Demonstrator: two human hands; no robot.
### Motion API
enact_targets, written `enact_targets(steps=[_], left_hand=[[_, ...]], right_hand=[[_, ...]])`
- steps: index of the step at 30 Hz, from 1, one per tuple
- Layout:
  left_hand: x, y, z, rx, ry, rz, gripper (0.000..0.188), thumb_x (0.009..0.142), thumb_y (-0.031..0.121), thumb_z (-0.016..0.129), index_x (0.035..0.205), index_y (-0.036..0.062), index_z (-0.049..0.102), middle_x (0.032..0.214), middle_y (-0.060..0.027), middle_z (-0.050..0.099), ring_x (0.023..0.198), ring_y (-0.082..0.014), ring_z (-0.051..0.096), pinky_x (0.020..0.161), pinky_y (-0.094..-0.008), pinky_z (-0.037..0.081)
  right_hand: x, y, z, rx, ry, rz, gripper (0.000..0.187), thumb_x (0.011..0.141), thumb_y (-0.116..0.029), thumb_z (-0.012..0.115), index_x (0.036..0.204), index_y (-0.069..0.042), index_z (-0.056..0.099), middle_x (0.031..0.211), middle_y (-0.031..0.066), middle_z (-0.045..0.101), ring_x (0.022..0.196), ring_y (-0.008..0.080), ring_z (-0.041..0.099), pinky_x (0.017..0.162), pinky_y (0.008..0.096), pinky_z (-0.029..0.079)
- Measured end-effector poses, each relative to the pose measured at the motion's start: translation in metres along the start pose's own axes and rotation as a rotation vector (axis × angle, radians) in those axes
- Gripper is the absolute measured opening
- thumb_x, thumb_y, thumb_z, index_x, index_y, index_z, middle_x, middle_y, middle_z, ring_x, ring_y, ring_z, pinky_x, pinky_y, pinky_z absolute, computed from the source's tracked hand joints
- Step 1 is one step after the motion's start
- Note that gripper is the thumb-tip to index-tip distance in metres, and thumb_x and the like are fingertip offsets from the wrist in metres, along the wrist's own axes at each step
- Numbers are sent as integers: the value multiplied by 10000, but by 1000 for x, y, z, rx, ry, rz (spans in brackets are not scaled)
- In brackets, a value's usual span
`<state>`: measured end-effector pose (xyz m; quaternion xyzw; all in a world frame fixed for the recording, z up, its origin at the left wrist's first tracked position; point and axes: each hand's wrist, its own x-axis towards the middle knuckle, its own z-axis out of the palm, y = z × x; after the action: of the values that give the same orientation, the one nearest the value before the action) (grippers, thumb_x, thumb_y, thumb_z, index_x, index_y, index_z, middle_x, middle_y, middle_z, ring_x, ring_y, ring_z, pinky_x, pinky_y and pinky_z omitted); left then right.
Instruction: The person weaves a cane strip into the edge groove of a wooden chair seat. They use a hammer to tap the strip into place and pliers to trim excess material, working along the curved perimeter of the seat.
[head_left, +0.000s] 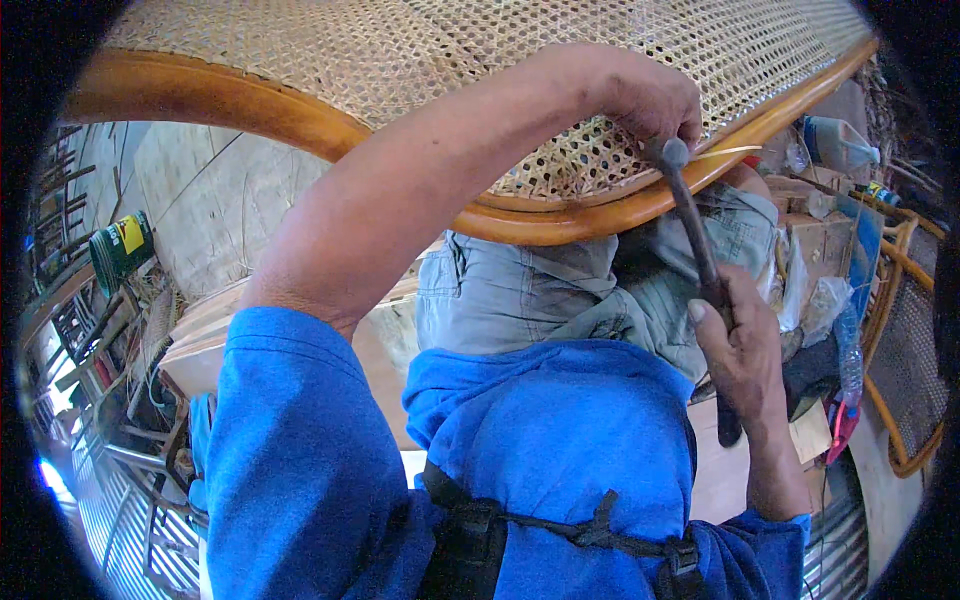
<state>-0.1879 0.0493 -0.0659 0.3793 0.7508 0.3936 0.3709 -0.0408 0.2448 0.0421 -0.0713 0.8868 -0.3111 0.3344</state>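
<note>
A curved wooden frame with a woven cane panel rests over my lap. My left hand reaches across the panel to the frame's inner edge. Its fingers are closed and point down; whatever they pinch is hidden. A thin pale cane strip sticks out to the right beside them, lying across the frame. My right hand grips a dark-handled hammer around the handle. The round hammer head appears right by my left fingertips; whether it touches the frame I cannot tell.
At the right are a clear plastic jug, a plastic bottle, a wooden box and another cane-panelled frame. To the left stand a green and yellow can, stacked boards and a jumble of chair frames.
</note>
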Motion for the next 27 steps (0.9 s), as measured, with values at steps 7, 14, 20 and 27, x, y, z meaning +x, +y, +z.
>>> enact_targets(steps=[7,14,20,27], left_hand=[[-1,3,-3,-47,-46,-27,168,691,177,668,787,39,670,611,-9,597,562,-105,516,526,-293,422],[6,-14,2,-28,-5,87,219,699,216,693,797,25,649,618,-3,580,588,-105,515,535,-306,411],[-2,0,-2,-115,-31,16,211,717,205,686,812,19,652,646,-17,607,602,-110,533,560,-300,427],[0,-4,0,-48,-8,-19,213,724,195,684,836,15,656,652,-16,611,595,-111,541,554,-296,430]], right_hand=[[3,-5,0,99,-130,152,162,819,-133,564,900,-31,467,634,19,490,498,100,488,473,257,396],[2,-14,4,181,-23,55,193,902,-233,468,918,-41,476,607,11,464,464,87,445,437,257,365],[11,-6,18,97,-43,-56,214,929,-246,440,940,-36,479,586,4,453,413,76,427,396,231,349],[6,-19,11,150,-83,67,232,914,-240,469,985,-20,488,678,176,527,627,340,567,602,408,444]])
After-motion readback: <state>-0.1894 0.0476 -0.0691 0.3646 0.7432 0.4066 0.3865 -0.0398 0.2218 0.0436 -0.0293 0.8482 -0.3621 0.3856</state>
